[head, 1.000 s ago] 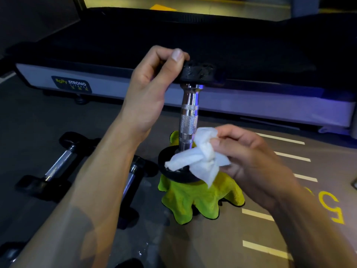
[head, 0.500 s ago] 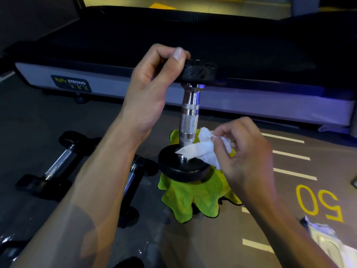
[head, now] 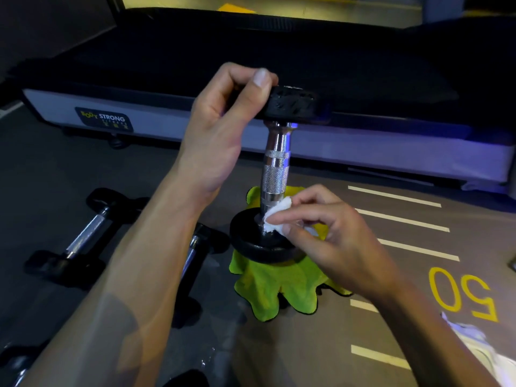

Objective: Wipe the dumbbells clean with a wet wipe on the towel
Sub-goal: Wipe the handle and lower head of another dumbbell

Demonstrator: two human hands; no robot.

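A dumbbell (head: 275, 174) stands upright on its lower black head on a crumpled green towel (head: 276, 283) spread on the floor (head: 321, 344). The left hand (head: 220, 129) grips the upper black head, thumb over its rim. The right hand (head: 332, 241) pinches a white wet wipe (head: 275, 216) and presses it against the base of the chrome handle, where it meets the lower head. Two more dumbbells (head: 83, 236) lie on the floor left of the towel, partly behind the left forearm. A treadmill (head: 363, 146) labelled BODY STRONG runs along the far side. White lines (head: 402, 219) and a yellow number 50 (head: 463, 294) mark the floor to the right.
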